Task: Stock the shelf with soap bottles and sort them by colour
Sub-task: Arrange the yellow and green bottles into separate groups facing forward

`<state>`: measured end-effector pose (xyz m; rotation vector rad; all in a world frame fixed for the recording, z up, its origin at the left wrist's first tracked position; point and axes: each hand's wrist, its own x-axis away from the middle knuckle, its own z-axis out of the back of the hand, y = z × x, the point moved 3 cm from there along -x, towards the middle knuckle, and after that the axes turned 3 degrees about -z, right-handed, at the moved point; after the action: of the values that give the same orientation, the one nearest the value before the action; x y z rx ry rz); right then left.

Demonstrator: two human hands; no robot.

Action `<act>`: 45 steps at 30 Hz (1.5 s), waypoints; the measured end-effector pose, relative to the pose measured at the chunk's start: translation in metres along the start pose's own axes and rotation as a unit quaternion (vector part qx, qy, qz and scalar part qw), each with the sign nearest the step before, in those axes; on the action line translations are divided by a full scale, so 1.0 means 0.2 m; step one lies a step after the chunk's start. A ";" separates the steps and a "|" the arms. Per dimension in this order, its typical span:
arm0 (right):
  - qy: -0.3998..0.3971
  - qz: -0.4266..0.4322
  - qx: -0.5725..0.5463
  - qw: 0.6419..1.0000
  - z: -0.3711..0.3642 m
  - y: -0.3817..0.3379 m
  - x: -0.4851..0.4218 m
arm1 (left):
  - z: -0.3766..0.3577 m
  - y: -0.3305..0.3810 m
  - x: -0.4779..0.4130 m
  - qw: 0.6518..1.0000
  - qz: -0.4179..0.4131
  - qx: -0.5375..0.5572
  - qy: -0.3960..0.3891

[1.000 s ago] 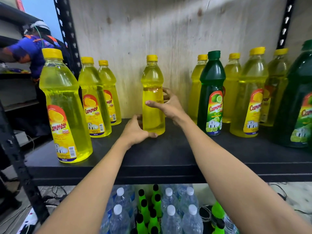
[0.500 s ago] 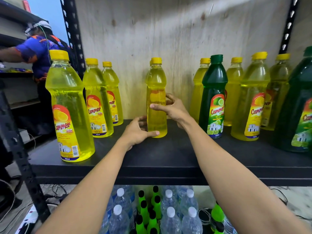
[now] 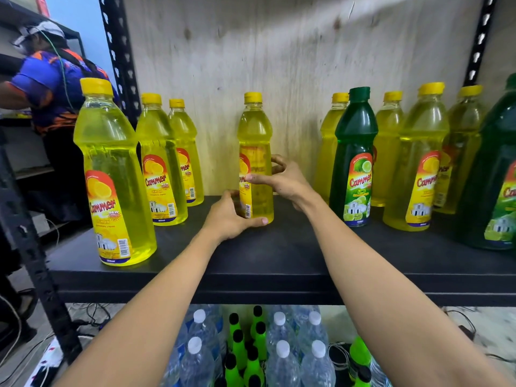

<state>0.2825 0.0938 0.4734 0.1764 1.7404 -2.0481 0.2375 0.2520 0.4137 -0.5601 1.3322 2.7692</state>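
Note:
A yellow soap bottle with a yellow cap stands upright in the middle of the black shelf, its label turned to the left. My left hand wraps its base, thumb across the front. My right hand holds it at mid-height, thumb on the front and fingers curled behind. Left of it stand a large yellow bottle and two smaller ones. To the right a dark green lime bottle stands among several yellow bottles. A big green bottle is at the far right.
A plywood panel backs the shelf, and a black perforated post rises at its left. A person in a blue and orange shirt works at the left. Below the shelf stand clear water bottles and bright green bottles; cables lie on the floor.
The middle yellow bottle has been turned on the spot, so its label now shows on its left side. Both hands stayed around it, the left at the base.

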 end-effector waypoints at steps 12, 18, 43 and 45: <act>-0.033 -0.026 -0.013 0.999 0.05 0.01 -0.02 | 0.01 -0.01 0.01 0.999 0.030 -0.010 -0.020; -0.061 -0.044 0.007 0.997 0.02 0.04 -0.02 | 0.03 0.01 0.02 0.997 0.026 -0.063 0.025; 0.099 0.108 0.086 0.985 0.31 -0.12 0.62 | 0.05 0.23 0.27 0.966 -0.127 -0.114 0.194; 0.194 0.139 0.102 0.966 0.47 -0.16 0.74 | -0.02 0.34 0.34 0.939 -0.234 -0.100 0.232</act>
<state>0.1548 -0.0307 0.4649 0.8871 1.5944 -2.0718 0.1636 0.1966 0.4416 -1.4045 0.8029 2.4583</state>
